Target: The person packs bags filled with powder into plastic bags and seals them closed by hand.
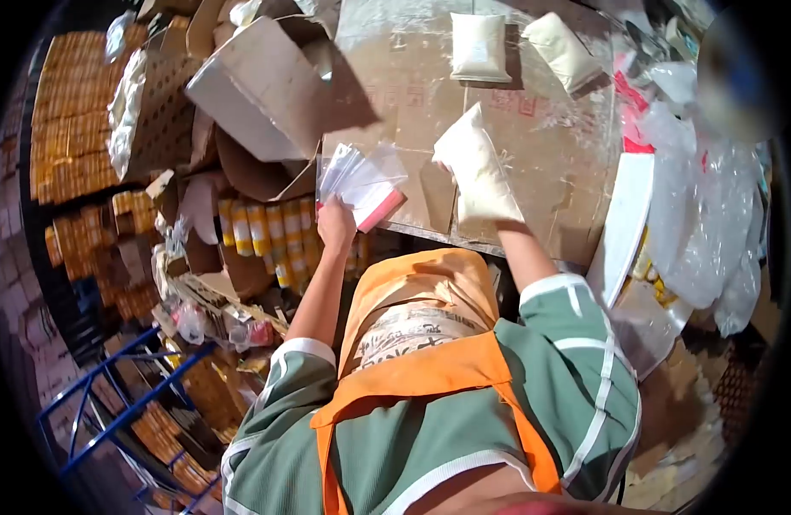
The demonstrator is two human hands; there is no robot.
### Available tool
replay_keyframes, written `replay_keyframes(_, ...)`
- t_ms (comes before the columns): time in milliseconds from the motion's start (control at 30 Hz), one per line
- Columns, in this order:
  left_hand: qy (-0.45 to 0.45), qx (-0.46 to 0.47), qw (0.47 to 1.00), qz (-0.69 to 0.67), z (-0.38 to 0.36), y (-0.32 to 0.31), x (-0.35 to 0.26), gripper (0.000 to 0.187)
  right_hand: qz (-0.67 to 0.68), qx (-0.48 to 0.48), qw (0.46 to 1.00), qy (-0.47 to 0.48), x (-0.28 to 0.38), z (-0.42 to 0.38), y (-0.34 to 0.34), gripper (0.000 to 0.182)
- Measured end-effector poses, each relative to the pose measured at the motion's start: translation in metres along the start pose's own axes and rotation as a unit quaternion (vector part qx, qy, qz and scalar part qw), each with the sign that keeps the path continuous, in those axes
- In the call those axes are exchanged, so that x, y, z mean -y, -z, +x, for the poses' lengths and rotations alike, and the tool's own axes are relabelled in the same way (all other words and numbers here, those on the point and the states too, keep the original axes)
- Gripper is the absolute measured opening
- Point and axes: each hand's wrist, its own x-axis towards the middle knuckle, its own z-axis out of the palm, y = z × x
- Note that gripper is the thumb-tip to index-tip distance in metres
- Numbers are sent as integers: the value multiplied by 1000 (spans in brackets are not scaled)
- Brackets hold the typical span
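Note:
My left hand (335,225) grips a bundle of clear zip bags with a pink strip (361,182), held over the near edge of the cardboard-covered table (550,146). My right hand (509,228) holds a white filled pouch (474,167) above the table; the pouch covers most of the hand. The two hands are close together, the bags just left of the pouch. Two more white pouches (479,47) (563,50) lie flat at the table's far side.
An open cardboard box (267,86) leans at the left of the table, with rows of yellow packets (258,232) below it. Crumpled clear plastic (704,215) and a white board (627,223) sit at the right. A blue metal frame (112,395) stands lower left.

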Motion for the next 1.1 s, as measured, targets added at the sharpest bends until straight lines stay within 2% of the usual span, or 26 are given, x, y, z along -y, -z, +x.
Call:
replay_keyframes(67, -19, -59, 998, -30, 5, 3, -8, 24, 200, -115, 947, -223, 57, -36, -24, 16)
replay_keyframes(100, -55, -112, 990, -59, 4, 7, -11, 22, 142, -51, 971, -188, 171, -38, -35, 17)
replay_keyframes(133, -28, -113, 993, 18, -1, 14, -16, 21, 56, -115, 976, -174, 100, -43, -40, 27)
replay_keyframes(167, 100, 89, 989, -70, 18, -6, 24, 24, 313, -58, 913, -254, 40, -63, -21, 26)
replay_keyframes(200, 229, 286, 917, -157, 18, 1, 36, 27, 543, -1, 775, -323, 42, -76, -18, 26)
replay_keyframes(233, 326, 362, 842, -233, 11, 5, 36, 35, 543, 2, 772, -331, 44, -85, -22, 26)
replay_keyframes(267, 324, 360, 843, -236, 12, -1, 41, 35, 529, 17, 769, -359, 47, -86, -20, 26)
replay_keyframes(333, 229, 307, 920, -89, 5, -11, 39, 42, 513, 25, 766, -388, 52, -85, -23, 26)
replay_keyframes(367, 201, 296, 930, -85, -1, -18, 36, 49, 201, 71, 960, -183, 46, -82, -27, 28)
replay_keyframes(400, 201, 301, 928, -90, -3, -29, 40, 49, -148, 110, 981, 53, 38, -81, -33, 30)
replay_keyframes(433, 112, 264, 958, -6, 1, -41, 44, 50, -14, 38, 989, -143, 31, -83, -44, 24)
replay_keyframes(467, 22, 222, 972, 78, 4, -52, 50, 50, -18, 40, 988, -145, 27, -84, -44, 24)
replay_keyframes(533, 75, 243, 967, 16, 9, -20, 20, 54, 232, 96, 936, -247, 33, -84, -46, 20)
replay_keyframes(567, 29, 194, 979, 52, 10, -15, 19, 54, 71, 77, 991, -83, 59, -84, -62, 22)
replay_keyframes(600, -19, 144, 986, 85, 10, -13, 19, 53, 66, 71, 991, -87, 79, -80, -75, 22)
replay_keyframes(633, -57, 103, 989, 89, 9, -10, 14, 54, 173, -5, 960, -219, 96, -73, -87, 23)
replay_keyframes(667, -63, 106, 989, 82, 7, -5, 5, 54, 275, -84, 896, -339, 103, -70, -94, 24)
replay_keyframes(700, -103, 85, 988, 72, 7, 1, -5, 54, 345, -73, 881, -316, 92, -73, -98, 24)
replay_keyframes(767, -191, 48, 978, 70, 7, 5, -18, 49, 345, -89, 881, -311, 84, -76, -114, 25)
replay_keyframes(833, -209, 46, 976, 27, 7, 1, -22, 44, 340, -104, 882, -310, 85, -80, -126, 25)
replay_keyframes(867, -223, 42, 974, -8, 8, -1, -23, 39, 413, -99, 851, -310, 88, -82, -131, 30)
replay_keyframes(933, -232, 56, 971, -26, 11, 0, -23, 39, 550, -86, 773, -304, 92, -87, -142, 42)
replay_keyframes(967, -229, 55, 971, -49, 12, -1, -22, 39, 541, -90, 779, -303, 90, -89, -146, 42)
replay_keyframes(1000, -225, 54, 970, -72, 11, 4, -23, 39, 572, -74, 767, -282, 84, -91, -149, 53)
replay_keyframes(1033, -192, 121, 969, -97, 8, 18, -27, 39, 602, -58, 752, -262, 79, -93, -153, 65)
replay_keyframes(1100, -192, 111, 966, -130, 6, 10, -22, 39, 608, -85, 753, -237, 72, -99, -166, 63)
